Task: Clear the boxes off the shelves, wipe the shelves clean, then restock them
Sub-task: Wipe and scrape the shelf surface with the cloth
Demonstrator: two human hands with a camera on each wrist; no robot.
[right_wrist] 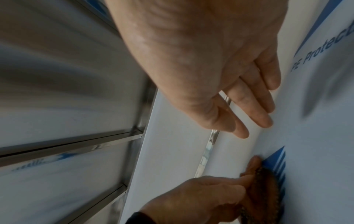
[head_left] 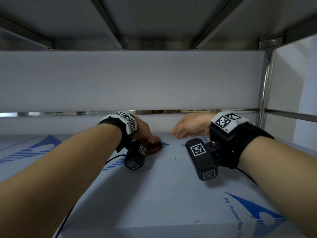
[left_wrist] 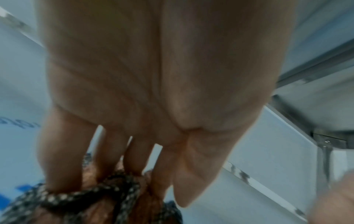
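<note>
Left hand [head_left: 144,130] pressing brown cloth [head_left: 154,147] flat on shelf [head_left: 171,186], right hand [head_left: 190,126] open

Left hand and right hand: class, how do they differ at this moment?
The left hand presses a brown cloth onto the shelf; the right hand holds nothing. Left fingers bear down on the cloth; right fingers lie straight. Both are near the shelf's back edge.
</note>
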